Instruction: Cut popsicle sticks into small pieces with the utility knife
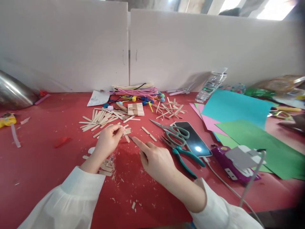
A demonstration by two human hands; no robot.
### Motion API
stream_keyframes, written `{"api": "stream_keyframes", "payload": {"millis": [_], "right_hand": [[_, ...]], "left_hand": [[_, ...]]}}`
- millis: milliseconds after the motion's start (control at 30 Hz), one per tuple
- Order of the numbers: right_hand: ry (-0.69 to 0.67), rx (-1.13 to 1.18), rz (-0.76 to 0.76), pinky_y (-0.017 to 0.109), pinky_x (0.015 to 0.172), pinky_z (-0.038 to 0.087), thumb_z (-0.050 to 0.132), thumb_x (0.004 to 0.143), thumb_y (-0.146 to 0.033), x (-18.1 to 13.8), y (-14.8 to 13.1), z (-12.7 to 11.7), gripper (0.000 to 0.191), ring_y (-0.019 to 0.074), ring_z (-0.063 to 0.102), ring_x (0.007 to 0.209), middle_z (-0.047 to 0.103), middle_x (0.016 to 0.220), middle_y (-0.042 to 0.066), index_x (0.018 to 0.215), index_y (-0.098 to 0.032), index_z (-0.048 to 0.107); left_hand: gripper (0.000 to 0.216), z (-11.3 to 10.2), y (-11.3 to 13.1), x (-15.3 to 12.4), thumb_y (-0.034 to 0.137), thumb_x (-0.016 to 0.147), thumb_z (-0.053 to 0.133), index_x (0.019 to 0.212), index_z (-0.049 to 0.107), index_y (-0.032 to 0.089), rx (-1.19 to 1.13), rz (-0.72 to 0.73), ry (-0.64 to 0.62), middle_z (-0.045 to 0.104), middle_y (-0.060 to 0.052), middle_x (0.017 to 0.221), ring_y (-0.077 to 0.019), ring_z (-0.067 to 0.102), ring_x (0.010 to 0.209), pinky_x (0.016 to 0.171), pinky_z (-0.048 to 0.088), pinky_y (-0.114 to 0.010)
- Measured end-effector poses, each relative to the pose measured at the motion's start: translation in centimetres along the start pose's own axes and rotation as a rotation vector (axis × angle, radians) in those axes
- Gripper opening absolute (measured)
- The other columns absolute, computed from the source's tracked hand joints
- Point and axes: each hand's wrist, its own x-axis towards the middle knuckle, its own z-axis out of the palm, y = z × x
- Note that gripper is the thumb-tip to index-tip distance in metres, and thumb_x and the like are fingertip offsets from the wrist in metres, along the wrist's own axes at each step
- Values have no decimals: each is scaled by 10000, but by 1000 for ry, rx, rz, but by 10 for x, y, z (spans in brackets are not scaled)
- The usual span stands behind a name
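Observation:
My left hand [108,141] pinches a short wooden craft stick [125,132] by its end, just above the red table [47,165]. My right hand [154,159] is closed around a thin blade or knife [132,139], index finger stretched along it, its tip close to the stick. Wood shavings [113,165] and cut stick pieces lie under my left wrist. A loose pile of craft sticks [100,119] lies just beyond my left hand.
Scissors [173,131], green-handled pliers [183,156] and a phone [193,138] on a cable lie right of my right hand. A purple glue gun [232,163], coloured paper sheets [238,111], a water bottle [209,86], pipe cleaners [137,92] and a stick block [135,109] sit farther back. White boards wall the rear.

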Motion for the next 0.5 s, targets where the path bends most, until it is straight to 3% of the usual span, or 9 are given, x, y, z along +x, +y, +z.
{"api": "stream_keyframes", "payload": {"millis": [500], "right_hand": [[-31, 103, 22, 221, 496, 374, 405, 815, -182, 0, 5, -1, 529, 150, 621, 626, 673, 803, 27, 1333, -290, 420]], "left_hand": [[324, 1, -2, 0, 439, 825, 439, 702, 595, 182, -13, 20, 1, 630, -6, 643, -159, 577, 613, 577, 420, -224]]}}
